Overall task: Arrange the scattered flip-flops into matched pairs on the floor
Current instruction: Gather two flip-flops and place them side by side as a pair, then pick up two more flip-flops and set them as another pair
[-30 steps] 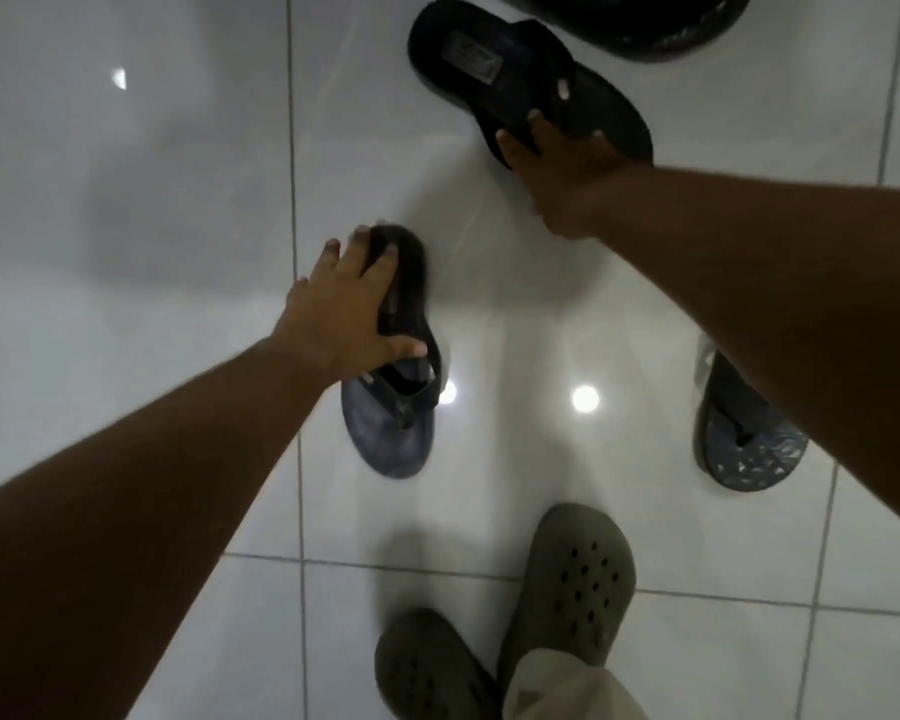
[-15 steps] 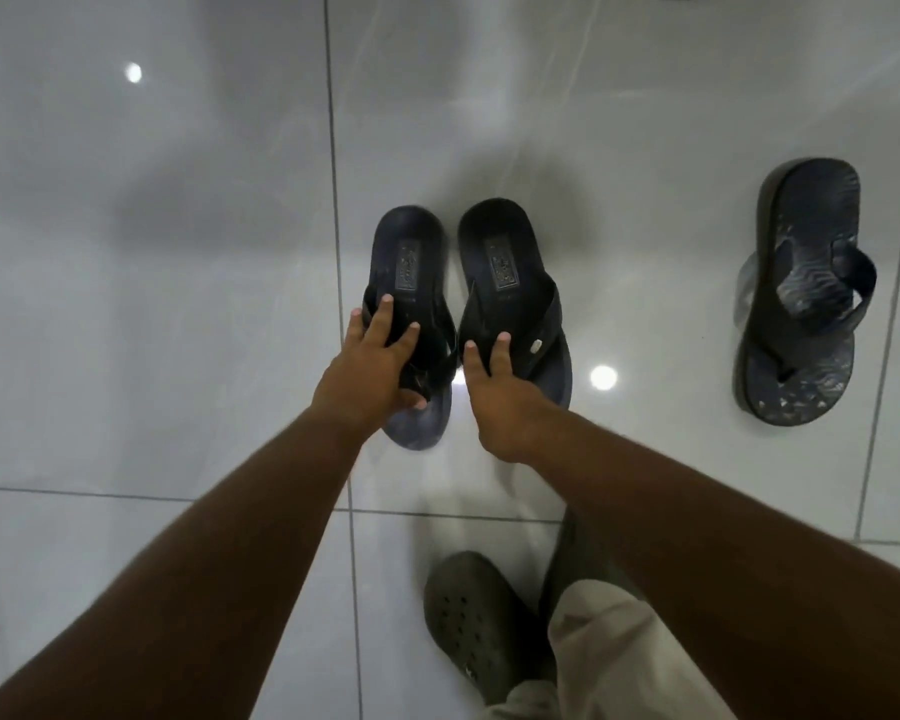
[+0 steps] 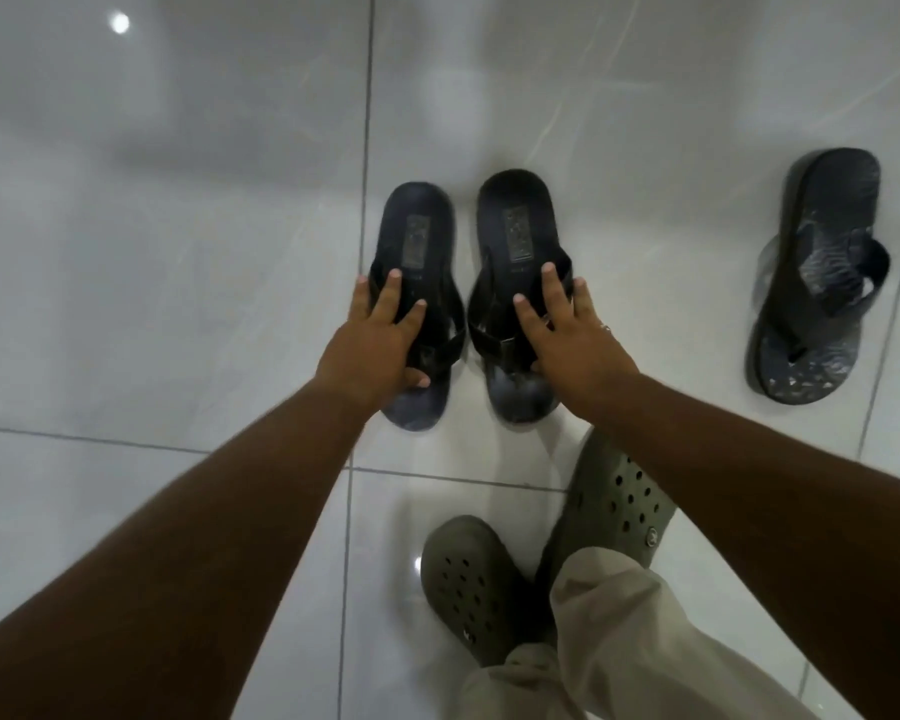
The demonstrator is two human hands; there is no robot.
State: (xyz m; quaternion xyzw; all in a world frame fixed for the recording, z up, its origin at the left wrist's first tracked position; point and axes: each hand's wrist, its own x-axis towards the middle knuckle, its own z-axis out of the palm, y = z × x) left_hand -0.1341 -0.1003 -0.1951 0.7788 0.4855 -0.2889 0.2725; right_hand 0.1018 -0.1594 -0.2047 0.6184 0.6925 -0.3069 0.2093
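Note:
Two matching dark navy flip-flops lie side by side on the white tiled floor, toes toward me. My left hand [image 3: 378,337] rests on the straps of the left flip-flop [image 3: 417,236], fingers spread and thumb hooked under its edge. Over the straps of the right flip-flop [image 3: 515,220] lies my right hand [image 3: 572,335], fingers splayed on top. A small gap separates the two soles. A third dark flip-flop [image 3: 811,283] with a patterned sole lies apart at the right, angled slightly.
My feet in olive-green perforated clogs [image 3: 614,506] stand just below the pair, with a beige trouser leg [image 3: 609,641] over them. Glossy white floor tiles [image 3: 152,252] with grey grout lines stretch to the left and back.
Both hands have shifted further up onto the straps, and the two flip-flops now sit more parallel with a small gap. One second ago the right flip-flop lay further back, apart from the left one.

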